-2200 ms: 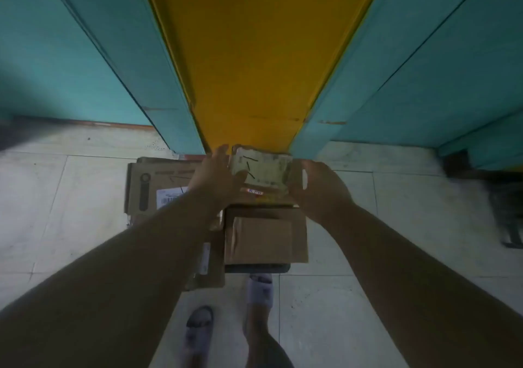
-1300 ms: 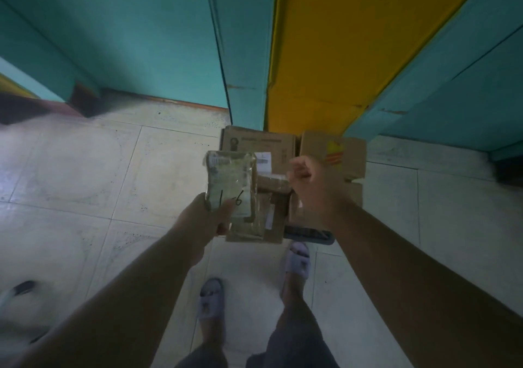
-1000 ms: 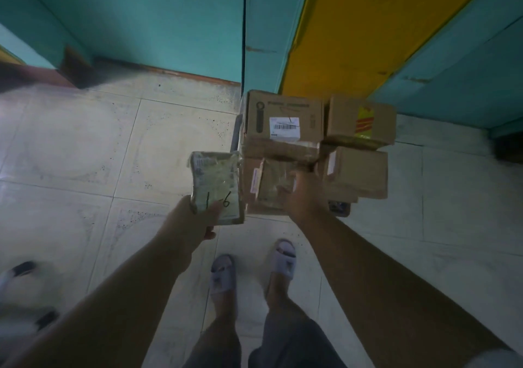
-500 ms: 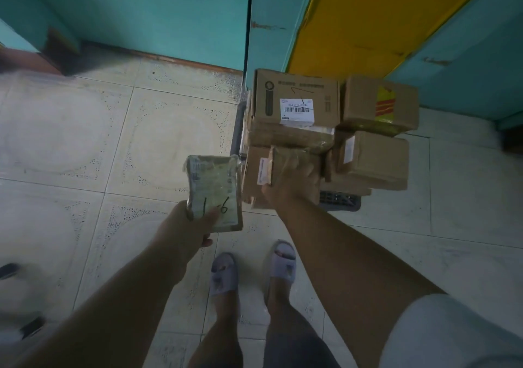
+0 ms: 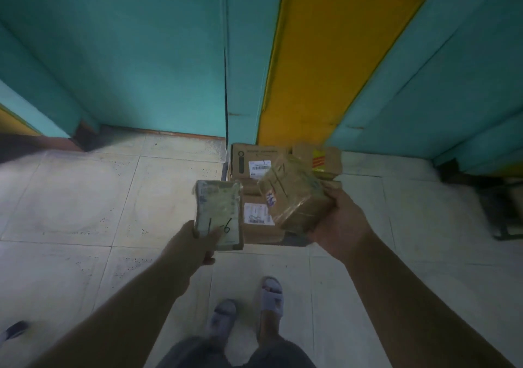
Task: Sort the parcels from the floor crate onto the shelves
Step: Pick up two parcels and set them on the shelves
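My left hand (image 5: pixel 198 243) grips a flat taped parcel (image 5: pixel 219 212) with "1-6" handwritten on its face, held upright above the floor. My right hand (image 5: pixel 339 223) holds a second brown taped parcel (image 5: pixel 294 195) from below, tilted, with pen strokes on top. Behind and under both sits the pile of cardboard parcels on the floor: a long box with a barcode label (image 5: pixel 254 159), a box with a red-and-yellow print (image 5: pixel 322 159) and a labelled box (image 5: pixel 257 220). The floor crate itself is almost hidden beneath them.
Teal panels (image 5: pixel 141 56) and a yellow panel (image 5: pixel 325 64) rise straight ahead behind the pile. Pale tiled floor (image 5: pixel 85 203) spreads left and right. My sandalled feet (image 5: pixel 249 308) stand just short of the pile. A dark metal frame (image 5: pixel 506 212) sits at the right edge.
My right hand has lifted a brown taped parcel off the pile and raised it to the right. The left hand keeps the "1-6" parcel. The view has tilted up.
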Tool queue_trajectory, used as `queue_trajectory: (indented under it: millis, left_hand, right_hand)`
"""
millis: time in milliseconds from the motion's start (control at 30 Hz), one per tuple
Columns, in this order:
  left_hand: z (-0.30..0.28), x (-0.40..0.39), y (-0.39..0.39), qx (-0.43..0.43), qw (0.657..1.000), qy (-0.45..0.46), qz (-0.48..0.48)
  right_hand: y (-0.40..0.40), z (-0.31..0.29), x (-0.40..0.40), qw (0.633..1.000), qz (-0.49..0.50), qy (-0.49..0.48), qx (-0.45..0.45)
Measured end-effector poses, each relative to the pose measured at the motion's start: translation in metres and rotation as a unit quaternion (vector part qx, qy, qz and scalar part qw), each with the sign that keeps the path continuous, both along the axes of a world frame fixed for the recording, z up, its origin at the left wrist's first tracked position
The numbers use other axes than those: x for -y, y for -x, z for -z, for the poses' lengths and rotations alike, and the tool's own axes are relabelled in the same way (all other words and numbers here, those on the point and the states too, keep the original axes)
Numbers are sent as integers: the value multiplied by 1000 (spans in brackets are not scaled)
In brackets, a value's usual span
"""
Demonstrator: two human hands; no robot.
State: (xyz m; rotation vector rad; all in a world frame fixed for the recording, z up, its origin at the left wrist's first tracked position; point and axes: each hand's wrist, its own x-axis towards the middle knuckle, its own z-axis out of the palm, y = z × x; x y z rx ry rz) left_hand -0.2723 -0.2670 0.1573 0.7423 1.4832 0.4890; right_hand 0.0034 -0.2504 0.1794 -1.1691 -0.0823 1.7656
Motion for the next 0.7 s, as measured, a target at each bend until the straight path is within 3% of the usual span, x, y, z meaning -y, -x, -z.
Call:
queue_trajectory:
  millis: [167,367,533,700]
  left_hand:
    - [-52,3,-32,38,996,-36,68]
    - [-99,11,-100,66,988,-46,135]
    - [-119,28,-185,111,971,-44,209]
    - [-123,58,-309,88,955,-77,272]
  right_hand:
    - [-22,-72,47,991,83,-66,85]
    - [-62,-113,122,945,232,-105,207]
    - [-125,-140,178,900,296,-102,304]
    - [-217,-149,236,864,364,-88,338]
